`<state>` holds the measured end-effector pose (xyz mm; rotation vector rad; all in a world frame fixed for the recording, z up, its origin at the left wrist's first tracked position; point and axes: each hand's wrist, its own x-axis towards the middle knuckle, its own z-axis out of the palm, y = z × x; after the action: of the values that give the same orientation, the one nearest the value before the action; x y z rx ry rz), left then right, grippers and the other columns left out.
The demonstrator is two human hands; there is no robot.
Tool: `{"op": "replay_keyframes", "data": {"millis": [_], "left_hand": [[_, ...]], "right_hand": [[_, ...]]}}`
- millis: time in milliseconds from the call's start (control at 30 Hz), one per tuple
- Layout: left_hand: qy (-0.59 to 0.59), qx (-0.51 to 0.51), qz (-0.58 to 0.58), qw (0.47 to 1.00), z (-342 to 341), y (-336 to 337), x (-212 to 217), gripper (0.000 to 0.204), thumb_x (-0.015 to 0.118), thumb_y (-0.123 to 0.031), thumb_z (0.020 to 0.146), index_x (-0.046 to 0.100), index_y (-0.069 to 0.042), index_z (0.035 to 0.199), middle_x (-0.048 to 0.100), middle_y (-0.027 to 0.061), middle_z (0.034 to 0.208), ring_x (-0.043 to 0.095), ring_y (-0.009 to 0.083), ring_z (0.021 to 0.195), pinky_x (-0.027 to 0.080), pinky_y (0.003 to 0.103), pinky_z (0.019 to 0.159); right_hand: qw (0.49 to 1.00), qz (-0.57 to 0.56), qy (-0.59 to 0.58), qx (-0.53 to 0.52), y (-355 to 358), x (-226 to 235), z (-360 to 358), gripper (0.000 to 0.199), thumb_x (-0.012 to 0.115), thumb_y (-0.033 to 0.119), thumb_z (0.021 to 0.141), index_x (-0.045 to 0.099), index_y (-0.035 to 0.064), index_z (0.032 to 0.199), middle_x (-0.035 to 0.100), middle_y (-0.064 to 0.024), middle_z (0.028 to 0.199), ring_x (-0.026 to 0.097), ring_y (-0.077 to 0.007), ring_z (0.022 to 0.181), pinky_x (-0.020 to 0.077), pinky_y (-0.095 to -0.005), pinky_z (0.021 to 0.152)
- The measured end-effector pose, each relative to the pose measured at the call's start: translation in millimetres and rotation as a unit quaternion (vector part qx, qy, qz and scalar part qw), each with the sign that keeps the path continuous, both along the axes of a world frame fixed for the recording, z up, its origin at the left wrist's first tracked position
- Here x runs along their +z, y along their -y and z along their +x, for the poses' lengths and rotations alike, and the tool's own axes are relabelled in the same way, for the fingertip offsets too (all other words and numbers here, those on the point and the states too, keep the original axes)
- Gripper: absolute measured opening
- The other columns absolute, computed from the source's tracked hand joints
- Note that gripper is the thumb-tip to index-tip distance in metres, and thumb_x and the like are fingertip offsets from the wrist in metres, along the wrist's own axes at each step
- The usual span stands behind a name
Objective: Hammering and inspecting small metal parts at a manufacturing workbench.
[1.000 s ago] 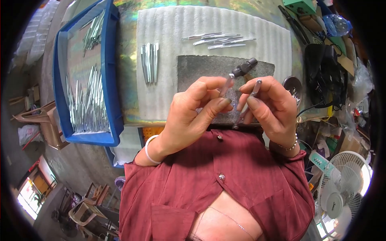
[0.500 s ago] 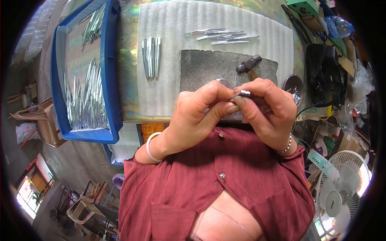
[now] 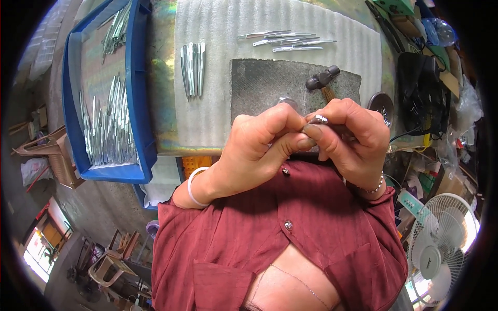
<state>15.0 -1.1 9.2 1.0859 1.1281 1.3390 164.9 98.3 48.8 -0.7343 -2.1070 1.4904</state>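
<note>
My left hand (image 3: pixel 257 142) and my right hand (image 3: pixel 355 135) meet over the near edge of the worktable, thumbs and forefingers pinched. Between the right thumb and forefinger a small shiny metal piece (image 3: pixel 321 119) shows; its kind is unclear. The left fingertips press together right beside it, hiding whatever they grip. Just beyond the left knuckles, part of a shiny round thing (image 3: pixel 287 101) shows above a dark grey slab (image 3: pixel 264 78). On that slab rests a hammer (image 3: pixel 322 78), its wooden handle running toward my right hand and partly covered by it.
White foam sheet (image 3: pixel 212 20) lies under a row of slim silver metal strips (image 3: pixel 192 70) and a loose group of similar strips (image 3: pixel 288 40). A blue tray (image 3: pixel 137 93) at left holds many more. At right stand a dark bowl (image 3: pixel 381 103), a black bag (image 3: pixel 420 93) and a fan (image 3: pixel 441 249).
Both hands stay pinched together and have shifted slightly to the right. The shiny piece has tilted a little in the right fingers. The view has shifted slightly.
</note>
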Motion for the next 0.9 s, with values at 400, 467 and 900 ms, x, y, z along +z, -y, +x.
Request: {"op": "replay_keyframes", "data": {"millis": [400, 467, 900], "left_hand": [[0.144, -0.058, -0.136, 0.978, -9.6, -11.9, 0.0, 0.013, 0.057, -0.010, 0.091, 0.055, 0.003, 0.094, 0.063, 0.0054, 0.078, 0.061, 0.0086, 0.070, 0.051, 0.021, 0.060], [0.132, -0.072, -0.170, 0.974, -16.5, -14.0, 7.0, 0.015, 0.059, -0.012, 0.090, 0.056, 0.002, 0.094, 0.063, 0.0039, 0.075, 0.060, 0.0071, 0.067, 0.050, 0.020, 0.059], [0.151, -0.107, -0.250, 0.950, -17.8, -24.0, 9.0, 0.023, 0.067, -0.022, 0.084, 0.058, -0.001, 0.087, 0.059, 0.0009, 0.065, 0.058, 0.0063, 0.050, 0.046, 0.017, 0.042]], "right_hand": [[0.947, -0.316, -0.016, -0.065, -12.7, -22.4, -9.7, 0.016, 0.063, 0.014, 0.085, 0.056, 0.0043, 0.074, 0.052, 0.0007, 0.056, 0.039, -0.0010, 0.040, 0.0268, -0.0161, 0.035], [0.931, -0.358, -0.018, -0.068, -14.0, -26.2, -10.6, 0.017, 0.064, 0.014, 0.085, 0.056, 0.0048, 0.074, 0.052, 0.0007, 0.056, 0.039, -0.0011, 0.039, 0.0259, -0.0162, 0.034], [0.886, -0.451, -0.072, -0.083, -5.7, -43.1, -1.9, 0.013, 0.060, 0.015, 0.087, 0.056, 0.0066, 0.077, 0.051, 0.0028, 0.057, 0.033, -0.0010, 0.036, 0.0241, -0.0165, 0.032]]}}
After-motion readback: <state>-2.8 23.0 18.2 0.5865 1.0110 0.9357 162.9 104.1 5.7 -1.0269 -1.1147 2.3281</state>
